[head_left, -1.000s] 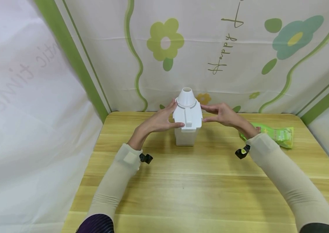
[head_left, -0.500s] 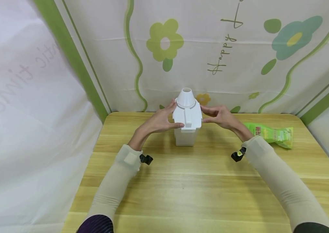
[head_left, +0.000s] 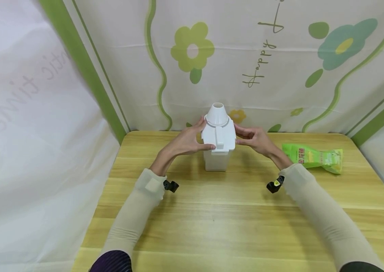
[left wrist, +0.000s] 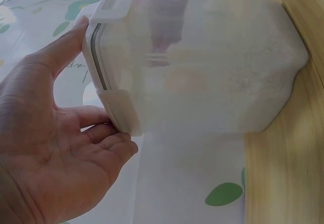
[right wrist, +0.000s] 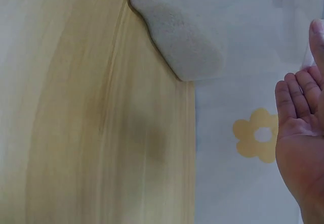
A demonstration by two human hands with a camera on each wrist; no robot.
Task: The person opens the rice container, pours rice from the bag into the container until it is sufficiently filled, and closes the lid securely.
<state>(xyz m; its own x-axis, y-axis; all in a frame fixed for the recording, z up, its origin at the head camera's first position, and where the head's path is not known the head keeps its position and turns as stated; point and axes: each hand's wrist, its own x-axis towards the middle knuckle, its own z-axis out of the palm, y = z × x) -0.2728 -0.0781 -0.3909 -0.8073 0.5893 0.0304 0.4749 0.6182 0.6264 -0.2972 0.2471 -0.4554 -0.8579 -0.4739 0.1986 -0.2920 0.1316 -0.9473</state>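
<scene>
In the head view a translucent storage container (head_left: 216,161) stands upright at the table's back edge. Its white lid (head_left: 225,133) carries a cone-shaped piece (head_left: 217,115) with a round opening at the top. My left hand (head_left: 189,140) grips the lid from the left, thumb across its front and fingers toward the back. The left wrist view shows clips (left wrist: 124,112) along the lid's edge and pale grainy contents low inside. My right hand (head_left: 254,139) holds the lid's right side between thumb and fingertips; the right wrist view shows this contact only partly.
A green packet (head_left: 316,158) lies on the wooden table (head_left: 219,223), right of the container and beside my right forearm. A white cloth (head_left: 117,83) with printed flowers hangs right behind the table. More white cloth encloses both sides.
My right forearm and wrist have shifted left, uncovering more of the green packet, and my right hand has angled slightly at the lid. My left hand and the container stay nearly still.
</scene>
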